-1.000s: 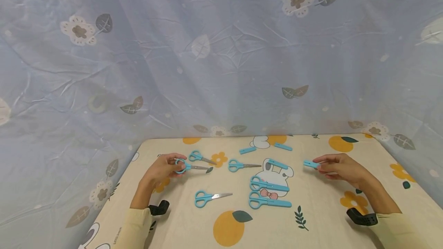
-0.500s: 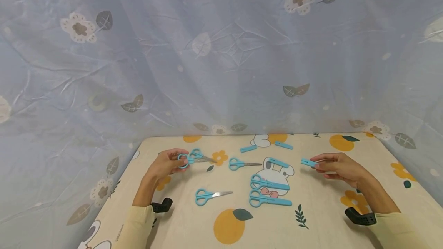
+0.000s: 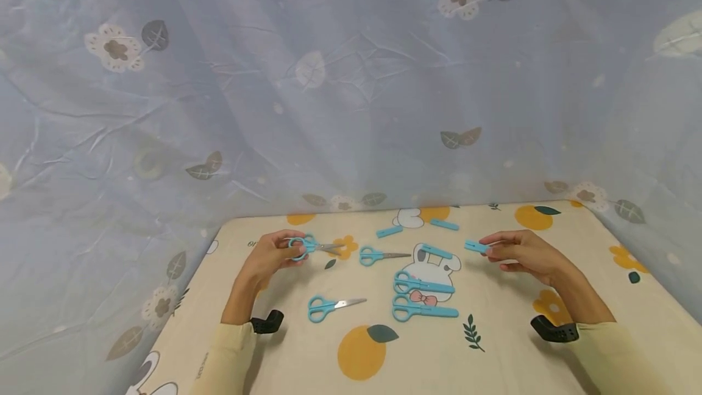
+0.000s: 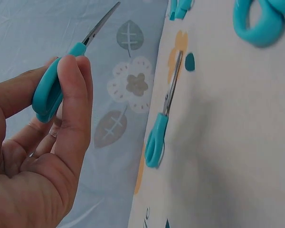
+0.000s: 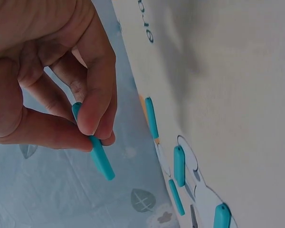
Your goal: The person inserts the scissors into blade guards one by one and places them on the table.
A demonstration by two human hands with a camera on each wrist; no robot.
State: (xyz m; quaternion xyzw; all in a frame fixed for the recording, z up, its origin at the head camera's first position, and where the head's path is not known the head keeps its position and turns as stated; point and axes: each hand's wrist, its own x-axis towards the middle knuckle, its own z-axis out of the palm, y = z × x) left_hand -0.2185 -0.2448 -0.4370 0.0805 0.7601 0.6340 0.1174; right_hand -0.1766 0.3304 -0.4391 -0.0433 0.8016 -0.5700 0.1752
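My left hand holds a pair of scissors by its light-blue handle, above the cloth. The bare metal blades point away from the fingers, to the right in the head view. In that view it overlaps a second pair of uncapped scissors lying on the table. Over on the right, my right hand pinches a blue blade cap between thumb and fingers, its free end pointing left. Two more uncapped scissors lie in the middle, blades to the right.
Two capped scissors lie side by side on the patterned tablecloth. Behind them are three loose caps. A flowered curtain hangs along the table's far edge.
My left hand has moved rightward with the scissors, which now overlap the pair lying behind. The right hand has come slightly left with the cap. The head view has shifted a little.
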